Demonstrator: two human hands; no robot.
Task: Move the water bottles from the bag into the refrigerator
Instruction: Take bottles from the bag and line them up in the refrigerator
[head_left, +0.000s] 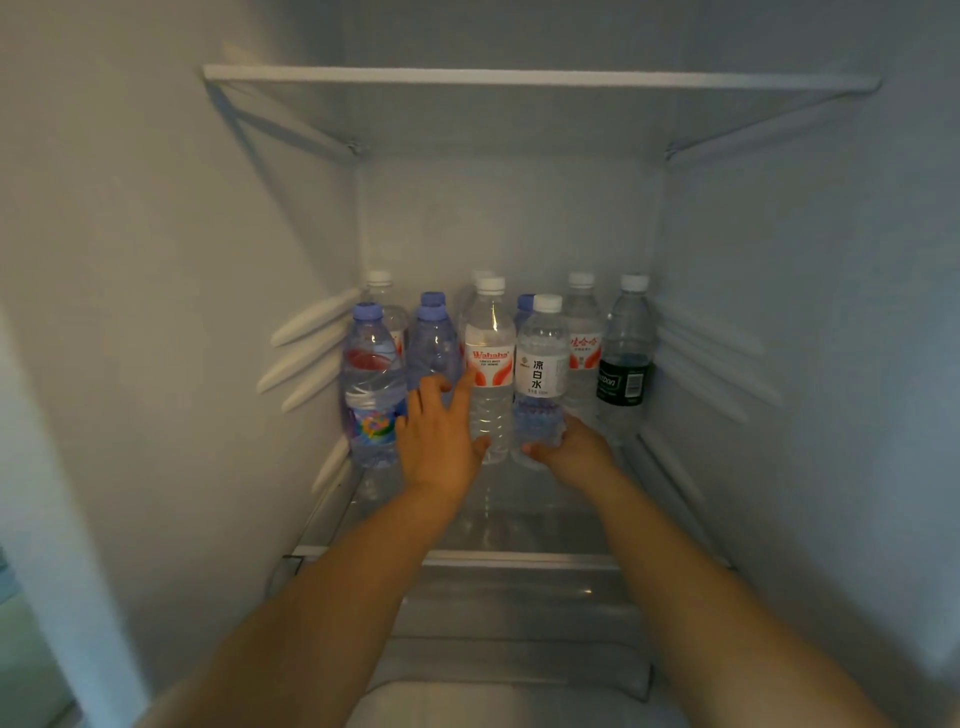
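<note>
Both arms are reaching into the refrigerator (156, 260), over the white front edge of the glass shelf (519, 558). The right hand (574, 449) is wrapping around the base of a white-labelled bottle (540, 379), which is standing upright near the middle of the shelf. At its 9 o'clock, touching it, a red-labelled bottle (488, 364) is standing; the left hand (439, 436) is spreading wide with fingers loose, its thumb and fingertips resting against this bottle's side and gripping nothing. Further toward 9 o'clock, a blue-capped bottle (371, 384) is sitting just beside the left wall, with two more blue-capped ones (434, 348) behind the left hand. At 3 o'clock a black-labelled bottle (623, 364) is standing close to the right wall, and more white-capped bottles are lining the back row. Open shelf is lying between the front bottles and the shelf's front edge, at 6 o'clock, crossed only by the forearms. Above, an upper shelf (519, 75) is leaving clear room over the caps.
</note>
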